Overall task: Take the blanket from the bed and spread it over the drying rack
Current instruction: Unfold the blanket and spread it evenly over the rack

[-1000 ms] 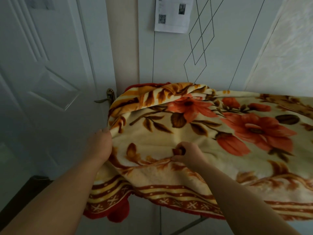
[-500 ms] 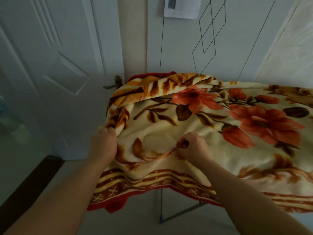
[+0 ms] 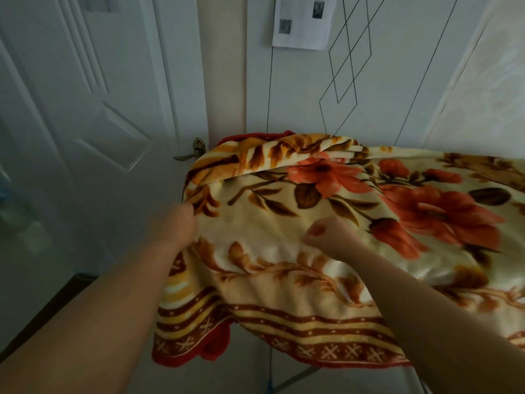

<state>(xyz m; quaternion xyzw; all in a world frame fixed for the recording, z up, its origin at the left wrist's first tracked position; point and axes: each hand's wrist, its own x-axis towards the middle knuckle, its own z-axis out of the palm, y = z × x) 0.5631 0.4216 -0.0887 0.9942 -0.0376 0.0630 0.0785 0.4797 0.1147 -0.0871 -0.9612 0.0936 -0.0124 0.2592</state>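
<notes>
A cream blanket [image 3: 355, 211] with orange flowers, brown leaves and a red striped border lies draped over the drying rack, hiding nearly all of it. Only a thin grey rack leg [image 3: 295, 378] shows below the hanging border. My left hand [image 3: 180, 223] grips the blanket's left edge, fingers curled into the fabric. My right hand [image 3: 329, 237] is closed in a fist on a pinch of fabric near the middle of the top surface. A folded ridge of blanket runs along the far left corner.
A white panelled door [image 3: 93, 115] with a brass lever handle [image 3: 196, 150] stands just left of the blanket. Behind the rack is a white wall with a taped paper sheet [image 3: 304, 21]. Pale floor lies below; a dark strip runs at lower left.
Both hands stay on the blanket and have shifted slightly up and away from me, tugging the fabric; the left edge has pulled tighter. The camera has tilted a little.
</notes>
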